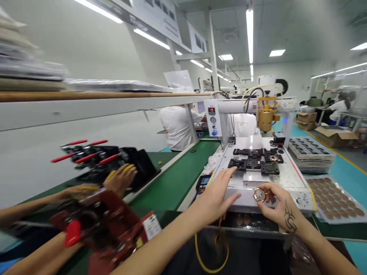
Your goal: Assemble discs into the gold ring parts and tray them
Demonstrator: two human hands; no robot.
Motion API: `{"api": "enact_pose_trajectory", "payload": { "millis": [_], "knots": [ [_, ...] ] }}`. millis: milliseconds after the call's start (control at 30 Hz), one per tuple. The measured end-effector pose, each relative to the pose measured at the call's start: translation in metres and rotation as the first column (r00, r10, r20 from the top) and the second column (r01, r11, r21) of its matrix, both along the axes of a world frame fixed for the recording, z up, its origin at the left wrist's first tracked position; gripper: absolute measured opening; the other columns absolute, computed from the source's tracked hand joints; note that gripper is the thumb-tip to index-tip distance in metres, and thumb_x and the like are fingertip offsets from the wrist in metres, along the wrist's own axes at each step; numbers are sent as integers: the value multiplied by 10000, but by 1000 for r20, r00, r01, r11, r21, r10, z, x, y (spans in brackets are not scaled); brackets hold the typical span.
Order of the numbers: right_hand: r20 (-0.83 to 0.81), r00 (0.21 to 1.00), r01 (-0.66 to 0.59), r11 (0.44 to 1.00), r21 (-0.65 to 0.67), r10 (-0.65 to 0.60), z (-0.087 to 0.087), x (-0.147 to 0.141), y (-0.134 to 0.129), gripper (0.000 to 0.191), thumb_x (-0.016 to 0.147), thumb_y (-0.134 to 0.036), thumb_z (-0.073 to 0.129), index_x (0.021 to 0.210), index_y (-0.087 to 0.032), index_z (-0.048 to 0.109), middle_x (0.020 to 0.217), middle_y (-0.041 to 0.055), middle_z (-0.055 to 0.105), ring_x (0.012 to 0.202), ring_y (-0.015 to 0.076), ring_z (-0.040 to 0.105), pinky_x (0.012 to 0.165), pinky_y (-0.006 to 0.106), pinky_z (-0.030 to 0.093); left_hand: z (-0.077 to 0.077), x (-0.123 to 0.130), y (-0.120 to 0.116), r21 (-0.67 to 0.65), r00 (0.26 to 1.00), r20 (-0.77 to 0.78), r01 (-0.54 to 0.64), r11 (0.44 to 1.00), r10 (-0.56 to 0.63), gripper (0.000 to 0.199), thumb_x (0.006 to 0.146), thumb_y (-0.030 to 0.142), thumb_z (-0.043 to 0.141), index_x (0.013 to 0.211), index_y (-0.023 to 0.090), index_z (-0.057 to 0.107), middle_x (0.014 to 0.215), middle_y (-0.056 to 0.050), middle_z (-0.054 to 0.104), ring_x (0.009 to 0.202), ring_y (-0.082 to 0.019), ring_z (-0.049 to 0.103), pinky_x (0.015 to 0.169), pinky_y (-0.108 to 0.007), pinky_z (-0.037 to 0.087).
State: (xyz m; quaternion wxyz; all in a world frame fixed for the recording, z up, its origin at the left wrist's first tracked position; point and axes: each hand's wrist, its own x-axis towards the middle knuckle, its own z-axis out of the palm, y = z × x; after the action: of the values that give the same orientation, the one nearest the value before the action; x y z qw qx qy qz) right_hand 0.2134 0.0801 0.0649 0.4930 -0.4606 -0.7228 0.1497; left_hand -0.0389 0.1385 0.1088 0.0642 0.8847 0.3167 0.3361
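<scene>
My right hand (pixel 279 206), with a dark tattoo on its back, pinches a small round gold ring part (pixel 259 194) at the front edge of a white machine table (pixel 289 177). My left hand (pixel 216 196) is stretched forward, fingers spread and flat, touching the same front edge and holding nothing. Behind both hands, black fixtures (pixel 255 161) lie on the machine bed under a yellow dispensing head (pixel 266 116).
A co-worker's hands (pixel 119 179) with yellow fingertip covers work at a black jig with red-handled clamps (pixel 91 154) on the left. A red clamp fixture (pixel 97 225) sits in the near left. A green conveyor belt (pixel 177 175) runs away. Trays of round brown parts (pixel 332 198) lie at right.
</scene>
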Motion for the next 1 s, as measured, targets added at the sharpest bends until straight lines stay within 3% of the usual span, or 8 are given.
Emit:
{"api": "enact_pose_trajectory", "payload": {
  "millis": [100, 167, 267, 367, 500, 633, 800, 1000],
  "knots": [
    [37, 990, 132, 990, 40, -133, 12, 39, -7, 279, 837, -234, 678, 1115, -215, 693, 811, 8, 660, 680, 171, 597, 651, 293, 531, 23, 61, 60, -131, 996, -91, 4, 991, -16, 440, 978, 270, 662, 1407, 194, 596, 1366, -161, 670, 1266, -314, 648, 1102, -477, 532],
    [33, 980, 191, 979, 73, -194, 20, 54, -16, 282, 846, -252, 675, 1125, -220, 696, 829, 10, 676, 691, 175, 602, 672, 297, 540, 32, 112, 96, -151, 989, -142, 15, 988, -37, 331, 974, 269, 666, 1280, 144, 682, 1287, -160, 708, 1204, -303, 669, 1072, -440, 536],
    [1, 960, 280, 955, 93, -282, 26, 71, -35, 287, 857, -294, 676, 1137, -236, 703, 877, 15, 698, 718, 187, 616, 704, 312, 554, 36, 179, 137, -197, 968, -243, 12, 980, -61, 281, 927, 305, 745, 1142, 125, 743, 1200, -154, 746, 1130, -298, 686, 1015, -413, 547],
    [-13, 932, 363, 931, 51, -363, 22, 98, -55, 304, 872, -352, 680, 1157, -249, 708, 861, 13, 700, 701, 199, 626, 684, 326, 568, 34, 216, 166, -259, 918, -391, -37, 965, -70, 301, 907, 353, 801, 1100, 131, 737, 1184, -127, 743, 1101, -280, 695, 988, -446, 563],
    [-21, 895, 445, 895, -18, -445, 12, 141, -67, 379, 880, -430, 702, 1209, -241, 707, 934, 44, 744, 787, 232, 695, 659, 327, 578, 37, 231, 192, -343, 825, -552, -89, 935, -124, 277, 1005, 386, 702, 1148, 149, 707, 1158, -73, 733, 1014, -233, 720, 911, -444, 611],
    [-38, 912, 404, 912, -67, -407, 11, 161, -42, 407, 910, -451, 683, 1239, -211, 671, 923, 40, 727, 782, 213, 681, 691, 329, 571, 44, 241, 198, -365, 790, -596, -102, 925, -148, 306, 1011, 370, 696, 1228, 155, 688, 1229, -86, 712, 1047, -249, 716, 903, -441, 623],
    [-1, 964, 265, 961, -77, -266, 13, 160, 38, 372, 895, -414, 679, 1170, -165, 650, 841, 24, 665, 685, 172, 588, 631, 307, 523, 48, 234, 185, -329, 857, -501, -60, 943, -120, 287, 1006, 366, 701, 1202, 156, 699, 1217, -83, 718, 1019, -236, 718, 872, -419, 628],
    [152, 980, 149, 976, -156, -126, 14, 155, 143, 269, 874, -298, 781, 1083, -157, 688, 921, 28, 680, 775, 167, 619, 735, 323, 561, 79, 184, 163, -266, 983, -158, 43, 963, -88, 232, 875, 265, 722, 1061, 125, 726, 1017, -86, 793, 921, -220, 738, 804, -308, 578]
  ]
}}
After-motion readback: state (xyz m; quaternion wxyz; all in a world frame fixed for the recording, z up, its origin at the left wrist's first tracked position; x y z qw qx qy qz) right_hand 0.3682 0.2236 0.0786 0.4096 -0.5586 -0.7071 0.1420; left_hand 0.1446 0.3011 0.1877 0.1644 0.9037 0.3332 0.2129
